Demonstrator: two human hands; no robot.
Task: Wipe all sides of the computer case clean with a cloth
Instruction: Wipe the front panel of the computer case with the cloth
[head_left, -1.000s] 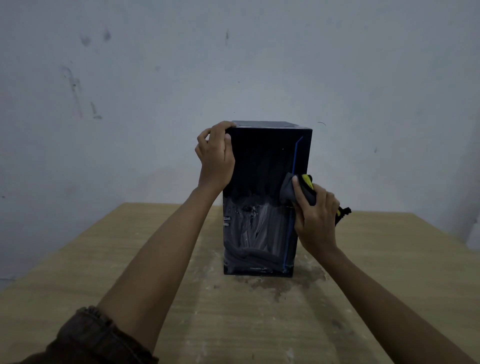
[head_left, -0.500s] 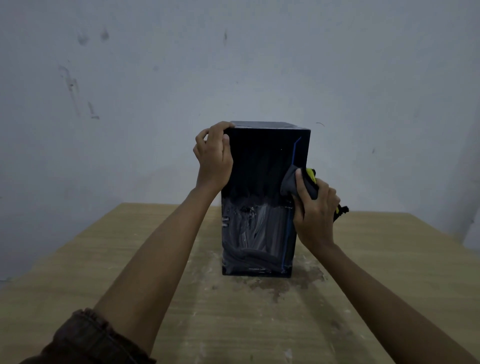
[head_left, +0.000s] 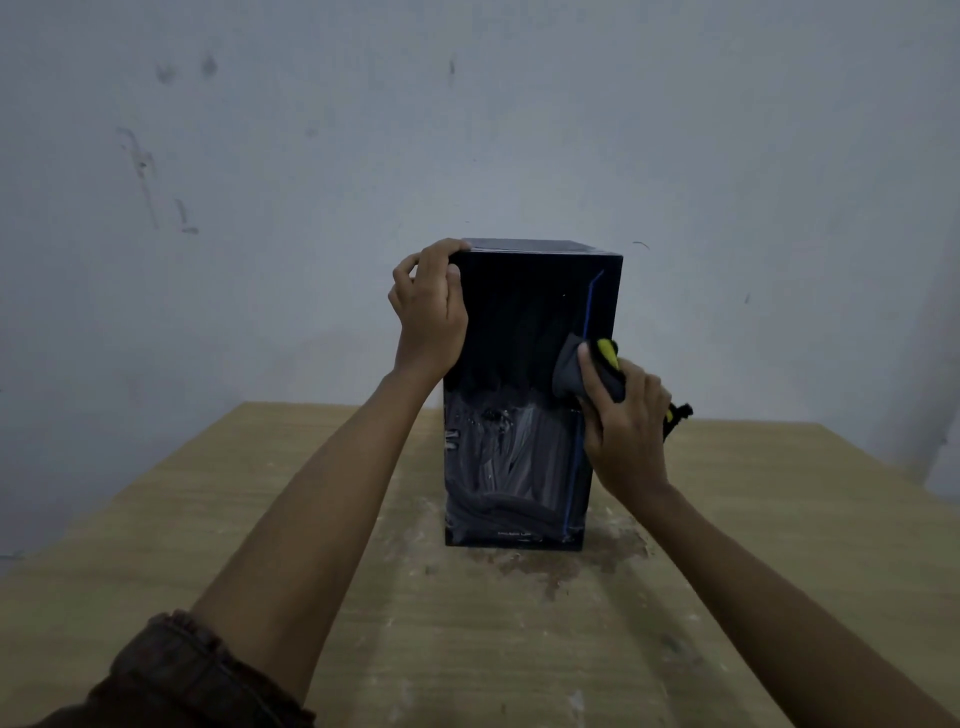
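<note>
black case (head_left: 519, 332) (smeared low); left hand (head_left: 428, 317) grips its corner, right hand (head_left: 626, 426) clutches cloth (head_left: 569, 371).

Two arms show, and only one wears clothing that is in view. The left arm has a dark brown sleeve (head_left: 171, 675) at the near-left corner, its cloth bunched into thick, rumpled folds that end in a gathered cuff. Past the cuff the left forearm (head_left: 311, 519) and left hand (head_left: 428, 317) are bare. The right forearm (head_left: 769, 597) and right hand (head_left: 626, 431) are bare throughout.

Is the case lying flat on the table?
No, the computer case stands upright on the table, left hand gripping its top corner.
</note>
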